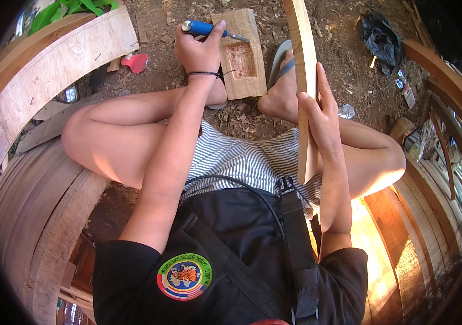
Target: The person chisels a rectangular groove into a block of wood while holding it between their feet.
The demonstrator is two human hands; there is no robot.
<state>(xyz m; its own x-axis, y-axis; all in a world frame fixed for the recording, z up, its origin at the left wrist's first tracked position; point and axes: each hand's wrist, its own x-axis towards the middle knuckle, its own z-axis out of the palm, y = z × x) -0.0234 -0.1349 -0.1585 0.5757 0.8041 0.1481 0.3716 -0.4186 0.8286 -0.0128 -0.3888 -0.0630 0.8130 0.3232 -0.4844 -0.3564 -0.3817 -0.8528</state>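
Note:
My left hand (200, 53) is closed round the blue handle of a chisel (205, 28), a black cord at its wrist. The chisel's metal blade points right, over a wooden block (235, 26) lying on the ground between my feet. A rough, reddish rectangular recess (241, 60) is cut into the block's near half. Whether the blade touches the wood I cannot tell. My right hand (324, 120) grips a long, narrow wooden plank (304, 70), thumb on its face and fingers along its right edge. The plank runs from above my lap past the far edge of the view.
My sandalled foot (282, 81) is beside the block. Wood chips cover the dirt ground (334, 40). A crumpled black plastic bag (381, 42) lies far right, a red scrap (135, 63) far left. Curved-looking boards (66, 67) stand at the left, and stacked planks (41, 211) lie beside me.

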